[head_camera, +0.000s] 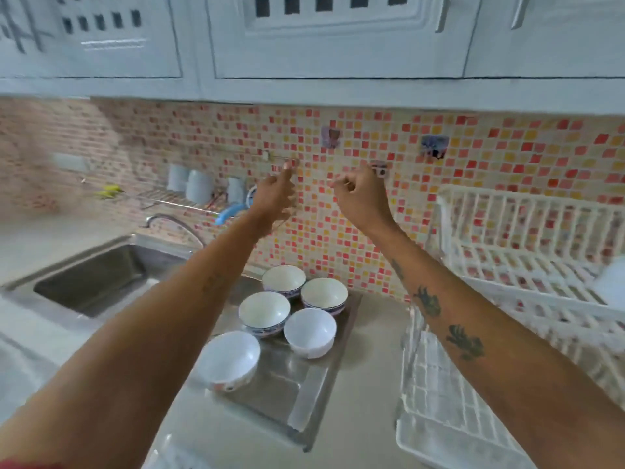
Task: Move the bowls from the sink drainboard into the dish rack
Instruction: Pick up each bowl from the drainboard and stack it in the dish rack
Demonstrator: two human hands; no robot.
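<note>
**Five bowls on the drainboard, both hands raised and empty**

Five bowls sit upright and empty on the steel drainboard (304,394), just right of the sink (91,282). Two at the back, one nearer the wall (283,278) and one right of it (324,294), and the middle-left bowl (264,312) have blue-patterned outsides. The middle-right bowl (309,329) and the nearest bowl (227,357) are plain white.

The white dish rack (527,252) stands to the right, well apart from the bowls. One pale rounded item sits at its right edge, cut off by the frame.

The left hand (274,191) and the right hand (361,191) are held up before the tiled wall (473,184), both loosely curled and holding nothing.

The left side is blurred, so things on the wall shelf (176,198) are hard to make out.
</note>
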